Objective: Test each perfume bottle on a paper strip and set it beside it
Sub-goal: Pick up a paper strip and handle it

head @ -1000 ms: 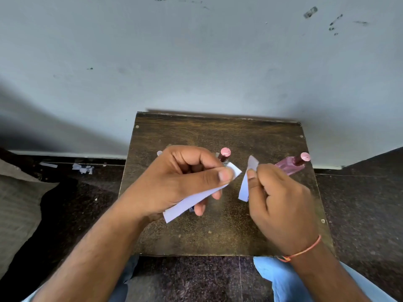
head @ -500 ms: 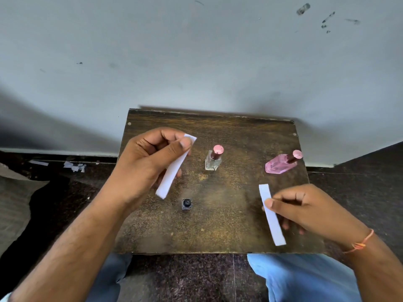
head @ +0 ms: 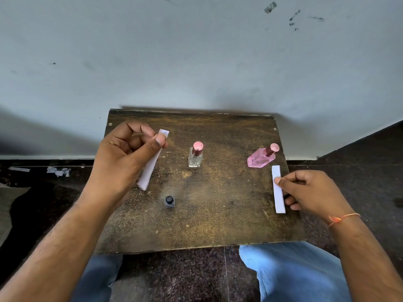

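My worn wooden counter stands against a pale wall. On it are three perfume bottles: clear, pink, small dark. My left hand pinches one paper strip aloft; my right hand pinches a second strip beside the pink.

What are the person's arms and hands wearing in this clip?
Both forearms are bare, with no sleeves in view. The right hand has a thin orange thread band tied at the wrist. The left hand shows no band, glove or watch.

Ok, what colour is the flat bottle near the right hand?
Pink, with a pink cap, seen in the head view: the flat bottle by the right hand.
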`<state>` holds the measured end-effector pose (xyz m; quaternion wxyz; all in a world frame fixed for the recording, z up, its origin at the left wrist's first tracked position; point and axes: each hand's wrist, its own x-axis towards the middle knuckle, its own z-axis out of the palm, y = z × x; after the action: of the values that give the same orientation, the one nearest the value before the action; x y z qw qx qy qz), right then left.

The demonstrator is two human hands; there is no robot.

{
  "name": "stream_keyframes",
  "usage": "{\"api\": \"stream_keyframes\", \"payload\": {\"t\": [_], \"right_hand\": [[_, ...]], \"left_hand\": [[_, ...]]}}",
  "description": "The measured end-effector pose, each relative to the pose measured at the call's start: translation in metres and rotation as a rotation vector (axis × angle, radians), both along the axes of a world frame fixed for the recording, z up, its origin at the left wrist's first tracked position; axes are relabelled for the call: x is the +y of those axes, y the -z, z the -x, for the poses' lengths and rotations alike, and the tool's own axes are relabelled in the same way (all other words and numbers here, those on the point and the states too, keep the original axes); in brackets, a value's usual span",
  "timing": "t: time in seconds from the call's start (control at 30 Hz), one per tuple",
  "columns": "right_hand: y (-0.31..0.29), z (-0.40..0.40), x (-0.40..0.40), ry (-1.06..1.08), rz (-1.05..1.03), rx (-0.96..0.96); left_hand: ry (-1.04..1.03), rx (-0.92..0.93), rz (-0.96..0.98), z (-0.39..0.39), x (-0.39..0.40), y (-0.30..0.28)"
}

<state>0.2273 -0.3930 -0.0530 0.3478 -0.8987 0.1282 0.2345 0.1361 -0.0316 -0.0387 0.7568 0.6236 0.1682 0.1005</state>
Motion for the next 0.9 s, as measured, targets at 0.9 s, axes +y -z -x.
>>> {"api": "stream_keyframes", "payload": {"t": [0.9], "right_hand": [[-0.006, 0.059, 0.101, -0.679, -0.380, -0.325]], "left_hand": [[0.323, 0.099, -0.136, 0.024, 0.025, 0.004]]}}
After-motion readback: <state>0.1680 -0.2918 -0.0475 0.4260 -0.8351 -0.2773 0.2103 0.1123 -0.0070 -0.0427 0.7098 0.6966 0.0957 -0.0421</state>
